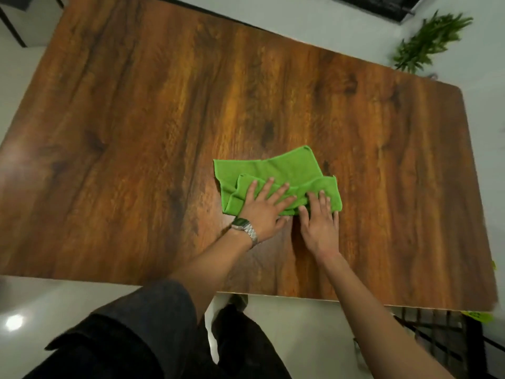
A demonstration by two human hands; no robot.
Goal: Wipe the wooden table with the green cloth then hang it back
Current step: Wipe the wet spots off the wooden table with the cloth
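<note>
The cloth (pixel 276 179) lay on the wooden table (pixel 136 132), right of the table's middle and toward its near edge, partly folded over itself. The left hand (pixel 263 207) rested flat on the cloth's near left part, and the right hand (pixel 319 218) lay just beside it, its fingertips on the cloth's near right edge. A watch (pixel 244 228) sat on the left wrist. A plant (pixel 429 42) stood on the floor beyond the table's far right corner

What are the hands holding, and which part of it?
Nothing is gripped. Both hands lie flat on the green cloth on the table: left hand on its middle, right hand on its near right corner.
</note>
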